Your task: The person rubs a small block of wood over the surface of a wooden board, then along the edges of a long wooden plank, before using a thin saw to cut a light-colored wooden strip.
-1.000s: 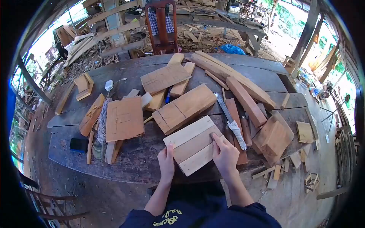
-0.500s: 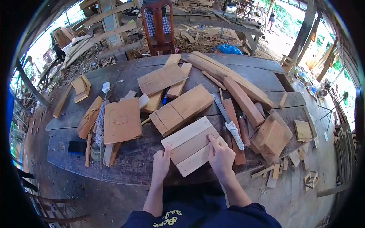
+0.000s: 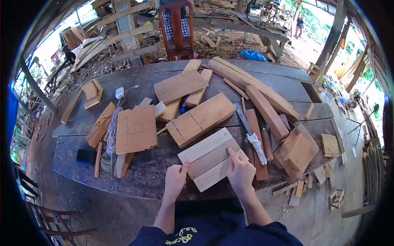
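A small panel of three joined wooden strips [image 3: 210, 159], two pale ones with a browner one between, is held tilted above the front of the dark table [image 3: 143, 180]. My left hand [image 3: 176, 180] grips its left corner, thumb on top. On the right side my right hand [image 3: 241, 170] holds it, thumb pressed on the upper face; the fingers beneath are hidden. Just behind the panel lies a thick wooden block [image 3: 201, 119] with pencil lines. Right of it is a long blade tool with a cloth-wrapped handle [image 3: 257, 148].
A marked wooden board [image 3: 135, 130], a black phone-like object [image 3: 86, 157] and a white plug [image 3: 119, 93] lie at the left. Long beams [image 3: 267, 112] and a wedge-shaped block [image 3: 296, 151] are at the right. A chair [image 3: 177, 30] stands behind the table; a person [image 3: 300, 26] is far off.
The view has shifted a little, so the table and its pieces appear slightly farther right. Both hands still hold the panel in nearly the same pose.
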`<state>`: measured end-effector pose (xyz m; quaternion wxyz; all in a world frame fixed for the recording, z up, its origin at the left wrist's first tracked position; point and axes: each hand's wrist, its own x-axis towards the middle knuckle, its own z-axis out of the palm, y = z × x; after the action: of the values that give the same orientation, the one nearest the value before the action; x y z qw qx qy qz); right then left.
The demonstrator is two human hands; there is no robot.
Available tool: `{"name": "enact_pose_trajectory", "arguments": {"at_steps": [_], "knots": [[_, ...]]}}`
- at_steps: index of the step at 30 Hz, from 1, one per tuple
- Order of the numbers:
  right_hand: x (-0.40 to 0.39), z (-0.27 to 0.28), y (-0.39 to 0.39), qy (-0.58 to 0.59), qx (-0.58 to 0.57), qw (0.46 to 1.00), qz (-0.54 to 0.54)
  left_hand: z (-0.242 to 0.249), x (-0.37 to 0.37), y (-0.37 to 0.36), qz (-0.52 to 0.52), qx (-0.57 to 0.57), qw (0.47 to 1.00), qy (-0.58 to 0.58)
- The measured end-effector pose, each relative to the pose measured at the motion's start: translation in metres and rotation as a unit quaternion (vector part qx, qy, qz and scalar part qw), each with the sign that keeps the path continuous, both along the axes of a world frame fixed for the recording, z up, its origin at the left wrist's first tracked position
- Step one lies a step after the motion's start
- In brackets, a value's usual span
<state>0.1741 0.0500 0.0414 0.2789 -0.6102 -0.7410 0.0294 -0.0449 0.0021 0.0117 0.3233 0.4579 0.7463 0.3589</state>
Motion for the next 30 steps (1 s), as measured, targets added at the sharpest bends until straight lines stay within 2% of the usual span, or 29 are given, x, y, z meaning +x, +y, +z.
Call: {"name": "enact_pose_trajectory", "arguments": {"at_steps": [3,5,9,17,19,20,22,23,25,27,28,29,30], "knots": [[-0.001,-0.005,-0.002,-0.027,0.030,0.999,0.023,0.002,0.003,-0.001,0.013,0.004,1.000,-0.028],[-0.006,-0.006,-0.005,-0.076,-0.010,0.997,0.007,0.003,0.005,-0.001,0.021,0.013,0.999,-0.026],[-0.020,-0.008,-0.017,-0.068,-0.006,0.998,-0.001,0.000,0.005,-0.001,0.033,0.012,0.999,-0.027],[-0.037,0.002,-0.044,-0.060,-0.027,0.996,0.060,-0.009,0.003,-0.001,0.035,0.008,0.999,-0.007],[-0.033,0.016,-0.047,0.051,-0.092,0.975,0.195,-0.006,0.002,-0.001,0.022,0.014,1.000,0.016],[-0.030,0.021,-0.048,0.052,-0.091,0.975,0.197,-0.001,0.001,-0.003,0.024,0.015,0.999,0.017],[-0.021,0.029,-0.045,0.251,-0.110,0.909,0.314,0.013,-0.003,-0.006,-0.041,0.061,0.991,0.113],[-0.016,0.035,-0.042,0.251,-0.108,0.909,0.315,0.015,-0.006,-0.008,-0.040,0.063,0.991,0.114],[-0.003,0.045,-0.034,0.291,-0.045,0.933,0.207,0.019,-0.010,-0.014,-0.052,0.158,0.979,0.114],[0.009,0.040,-0.023,0.361,-0.004,0.918,0.164,0.036,-0.007,-0.017,-0.039,0.143,0.984,0.095],[0.016,0.039,-0.021,0.395,-0.023,0.907,0.145,0.043,-0.004,-0.019,-0.026,0.126,0.989,0.074],[0.021,0.041,-0.020,0.395,-0.022,0.906,0.147,0.045,0.001,-0.019,-0.024,0.127,0.989,0.076],[0.027,0.044,-0.021,0.340,0.001,0.933,0.120,0.047,0.007,-0.019,-0.031,0.190,0.981,0.024]]}}
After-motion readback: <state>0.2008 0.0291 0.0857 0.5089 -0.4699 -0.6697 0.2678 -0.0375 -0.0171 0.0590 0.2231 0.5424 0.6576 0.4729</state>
